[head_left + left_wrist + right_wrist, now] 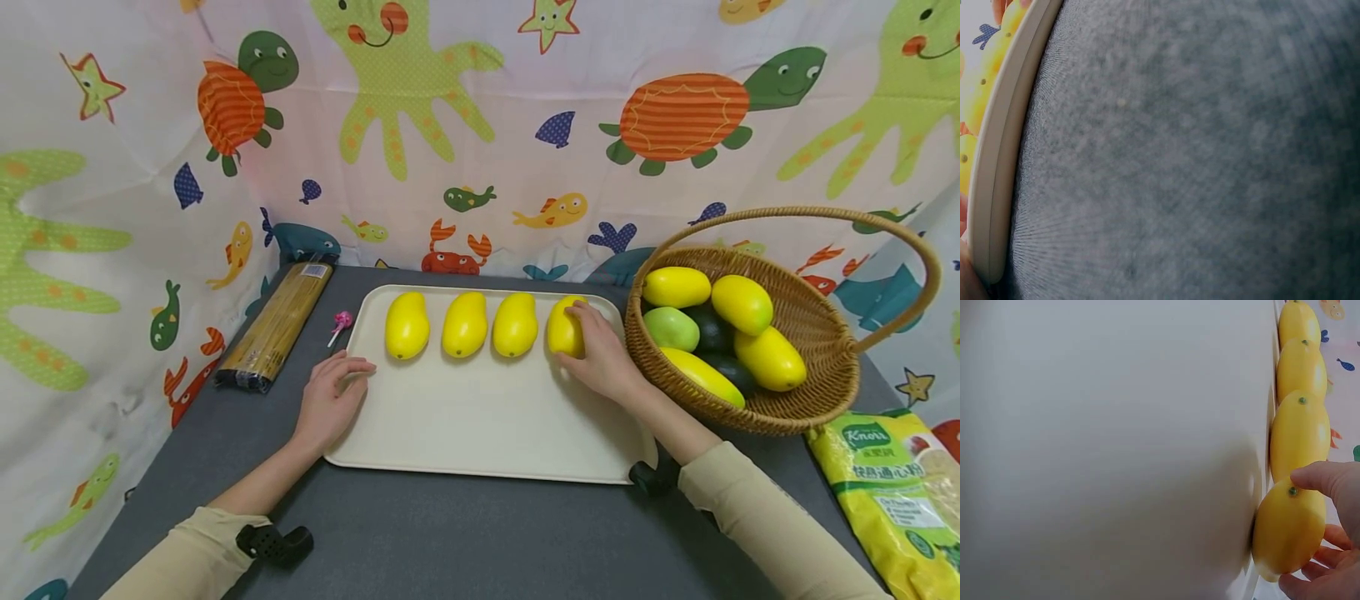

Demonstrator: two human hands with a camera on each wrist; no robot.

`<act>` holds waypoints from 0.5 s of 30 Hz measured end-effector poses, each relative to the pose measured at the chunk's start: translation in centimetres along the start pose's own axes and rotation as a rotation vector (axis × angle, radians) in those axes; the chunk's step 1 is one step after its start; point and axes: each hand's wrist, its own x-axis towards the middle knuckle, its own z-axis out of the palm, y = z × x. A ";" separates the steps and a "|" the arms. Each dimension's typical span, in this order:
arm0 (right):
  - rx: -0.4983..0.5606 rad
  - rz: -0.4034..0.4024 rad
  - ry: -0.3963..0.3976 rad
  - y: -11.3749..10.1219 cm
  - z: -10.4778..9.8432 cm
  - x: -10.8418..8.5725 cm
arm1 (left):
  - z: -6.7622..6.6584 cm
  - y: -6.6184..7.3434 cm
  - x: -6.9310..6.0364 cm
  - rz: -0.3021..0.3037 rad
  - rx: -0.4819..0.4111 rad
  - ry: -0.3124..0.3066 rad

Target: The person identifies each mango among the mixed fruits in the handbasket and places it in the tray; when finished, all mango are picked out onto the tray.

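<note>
Four yellow mangoes stand in a row along the back of a cream tray (487,417): the first (407,326), second (465,325), third (515,325) and rightmost (564,327). My right hand (600,354) grips the rightmost mango from its right side; in the right wrist view the thumb of my right hand (1341,531) lies on that mango (1288,528) near its stem end, the fingers round the far side. My left hand (332,400) rests on the tray's left edge, its fingers relaxed and holding nothing. Only a bit of my left hand (969,278) shows in the left wrist view.
A wicker basket (832,367) with yellow mangoes, a green fruit (671,329) and dark fruits leans at the tray's right. Farther right lies a yellow Knorr bag (892,500). Left of the tray are a pink lollipop (342,320) and a pack of noodle-like sticks (277,325).
</note>
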 end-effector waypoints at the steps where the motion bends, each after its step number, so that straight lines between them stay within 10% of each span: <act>1: 0.000 -0.001 0.003 0.0 0.0 0.0 | 0.0 0.0 0.0 -0.003 0.000 -0.002; 15: 0.005 0.001 0.032 -0.1 0.1 -0.2 | 0.1 -0.1 0.1 -0.011 0.004 -0.007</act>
